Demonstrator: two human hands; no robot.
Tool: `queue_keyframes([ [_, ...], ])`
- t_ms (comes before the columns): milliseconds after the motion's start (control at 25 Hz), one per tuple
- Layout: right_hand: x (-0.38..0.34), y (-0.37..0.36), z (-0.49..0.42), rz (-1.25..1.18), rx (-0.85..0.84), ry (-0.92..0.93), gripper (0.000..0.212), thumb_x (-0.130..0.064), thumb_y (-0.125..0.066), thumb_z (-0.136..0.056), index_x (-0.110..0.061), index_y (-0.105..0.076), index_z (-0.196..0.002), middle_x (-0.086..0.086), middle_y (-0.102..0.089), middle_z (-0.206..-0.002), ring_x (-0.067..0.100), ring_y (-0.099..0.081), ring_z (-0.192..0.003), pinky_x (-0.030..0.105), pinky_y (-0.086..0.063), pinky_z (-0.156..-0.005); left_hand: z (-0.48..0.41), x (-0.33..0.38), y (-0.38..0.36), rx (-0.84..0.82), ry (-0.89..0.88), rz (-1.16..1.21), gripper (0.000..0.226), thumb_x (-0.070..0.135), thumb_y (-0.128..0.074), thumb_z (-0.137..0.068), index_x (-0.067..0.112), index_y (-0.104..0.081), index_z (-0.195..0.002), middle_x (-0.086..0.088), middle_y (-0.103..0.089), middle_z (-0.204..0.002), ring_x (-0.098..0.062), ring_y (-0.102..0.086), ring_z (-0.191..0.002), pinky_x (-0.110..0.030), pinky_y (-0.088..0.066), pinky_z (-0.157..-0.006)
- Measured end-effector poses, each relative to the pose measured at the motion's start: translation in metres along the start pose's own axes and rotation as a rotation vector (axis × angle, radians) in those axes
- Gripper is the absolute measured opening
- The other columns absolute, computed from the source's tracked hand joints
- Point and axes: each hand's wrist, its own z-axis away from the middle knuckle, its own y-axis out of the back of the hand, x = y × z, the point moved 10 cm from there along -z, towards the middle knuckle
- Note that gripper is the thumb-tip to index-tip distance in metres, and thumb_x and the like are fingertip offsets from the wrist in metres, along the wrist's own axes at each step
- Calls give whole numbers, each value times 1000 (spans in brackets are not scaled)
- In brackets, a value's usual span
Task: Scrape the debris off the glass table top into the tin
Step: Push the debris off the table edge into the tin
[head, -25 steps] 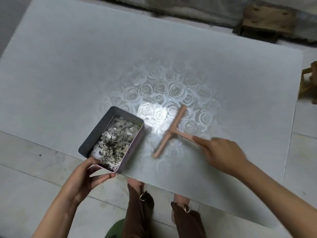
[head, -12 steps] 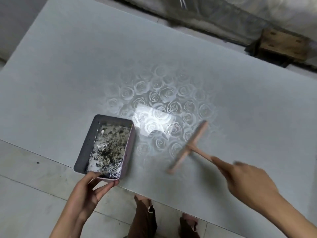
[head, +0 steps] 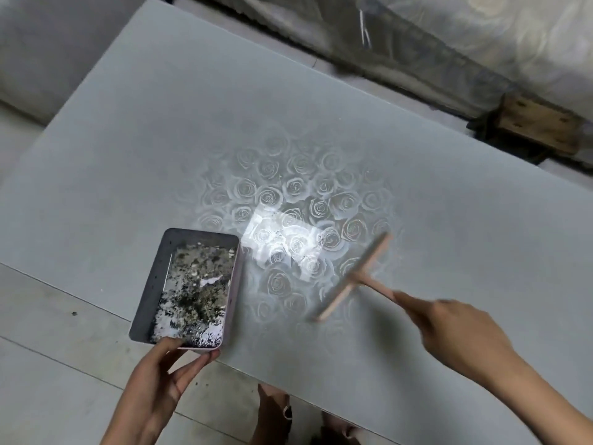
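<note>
A frosted glass table top [head: 160,149] with a rose pattern fills the view. At its near edge sits a rectangular grey tin [head: 154,284], its floor covered with dark and white debris [head: 195,293]. My left hand [head: 160,374] grips the tin's near end, thumb on the rim and fingers beneath. My right hand [head: 455,332] holds the handle of a T-shaped wooden scraper [head: 353,281], whose blade lies on the glass to the right of the tin, apart from it. The glass between tin and scraper shows a bright reflection and no plain debris.
A tiled floor [head: 48,364] with a few dark specks lies below the near table edge. My feet [head: 276,409] show under the edge. A plastic-wrapped bulky item [head: 481,43] and a wooden block [head: 539,123] stand beyond the far side.
The scraper and my right hand have moved right, away from the tin. The tin has turned straighter, square to the table edge, still in my left hand. The camera view has shifted.
</note>
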Motion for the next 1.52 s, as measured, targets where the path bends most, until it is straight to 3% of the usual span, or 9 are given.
queue_keyframes([
  [160, -8, -16, -16, -52, -108, 28, 52, -38, -27, -97, -64, -7, -137, -6, -52, -79, 22, -61, -81, 33, -41, -59, -4, -2, -4, 7, 23, 66, 13, 2, -44, -91, 1, -50, -80, -24, -57, -104, -51, -66, -77, -44, -57, -65],
  [320, -73, 6, -82, -42, -30, 218, 51, -36, -33, -98, -58, -16, -141, 2, -55, -87, 29, -61, -85, 34, -40, -64, -5, -5, -19, 7, 17, 119, 13, 1, -43, -90, 3, -49, -79, -24, -57, -105, -48, -67, -72, -45, -56, -67],
  [560, 40, 38, -78, 93, -105, 196, 44, -48, -29, -96, -64, -20, -137, -10, -65, -101, 19, -62, -98, 32, -49, -74, -6, -4, -37, 5, 15, 212, 18, 1, -47, -89, 4, -51, -72, -25, -57, -106, -53, -64, -84, -42, -57, -67],
  [680, -29, 28, -110, 70, -103, 343, 47, -42, -31, -99, -59, -17, -141, -3, -59, -95, 23, -60, -96, 33, -47, -75, -14, -4, -42, 26, 3, 241, 34, 2, -47, -89, 6, -53, -55, -20, -60, -90, -54, -64, -83, -41, -58, -67],
  [800, -61, 50, -147, 136, -6, 526, 46, -46, -30, -98, -63, -17, -138, -7, -57, -92, 22, -60, -94, 32, -40, -67, -19, -2, -47, 34, -21, 293, 29, 2, -47, -89, 10, -42, -62, -20, -58, -89, -54, -65, -84, -40, -58, -67],
  [1000, 44, 120, -225, 328, -158, 426, 45, -36, -38, -99, -54, -30, -139, -15, -56, -129, 13, -52, -118, 29, -43, -92, -24, -1, -46, 61, -38, 375, 25, 1, -45, -88, 10, -40, -65, -20, -49, -102, -54, -62, -84, -45, -56, -66],
  [1120, 5, 128, -268, 377, -130, 465, 50, -23, -39, -99, -50, -33, -140, -5, -57, -118, 18, -53, -113, 28, -41, -88, -31, 3, -53, 46, -55, 416, 12, 1, -44, -87, 6, -45, -76, -28, -57, -100, -53, -64, -81, -43, -56, -68],
  [1320, -84, 127, -269, 381, 20, 813, 51, -24, -42, -98, -58, -33, -135, -7, -57, -102, 17, -58, -99, 26, -33, -81, -43, 9, -68, 56, -58, 462, 14, 1, -42, -87, 4, -46, -74, -32, -62, -93, -51, -65, -79, -39, -55, -67],
  [1520, -7, 209, -326, 508, 9, 498, 39, -37, -49, -96, -64, -42, -124, -23, -61, -122, 8, -57, -112, 21, -31, -83, -46, 18, -69, 88, -54, 433, 14, 0, -43, -88, 2, -49, -75, -27, -68, -78, -50, -67, -68, -42, -57, -58],
])
